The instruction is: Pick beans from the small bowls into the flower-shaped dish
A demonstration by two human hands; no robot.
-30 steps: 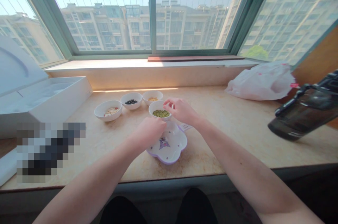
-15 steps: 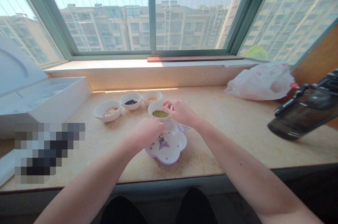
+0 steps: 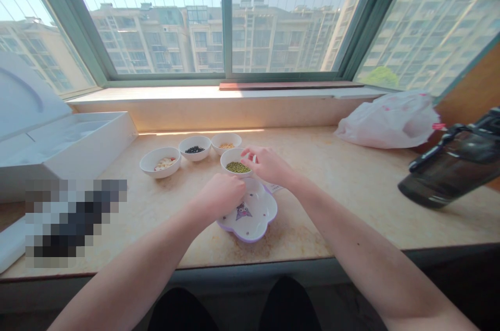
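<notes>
My left hand [image 3: 224,194] is closed over the left part of a white flower-shaped dish [image 3: 253,221] with a purple rim and a cartoon print; what its fingers hold, if anything, is hidden. My right hand [image 3: 269,165] is at the right rim of a white bowl of green beans [image 3: 237,167], its fingers curved and apart over the edge. Behind and to the left are a bowl of black beans [image 3: 194,149], a bowl of yellowish grains [image 3: 226,145] and a bowl of pale slices [image 3: 164,163].
An open white box [image 3: 89,138] stands at the left, near a blurred dark object [image 3: 74,227]. On the right are a white plastic bag [image 3: 390,120] and a dark bottle [image 3: 445,169]. A printed paper [image 3: 274,187] lies partly behind the dish.
My left hand has shifted very slightly right over the dish. The whole view has moved a little. My right hand stays at the bowl of green beans.
</notes>
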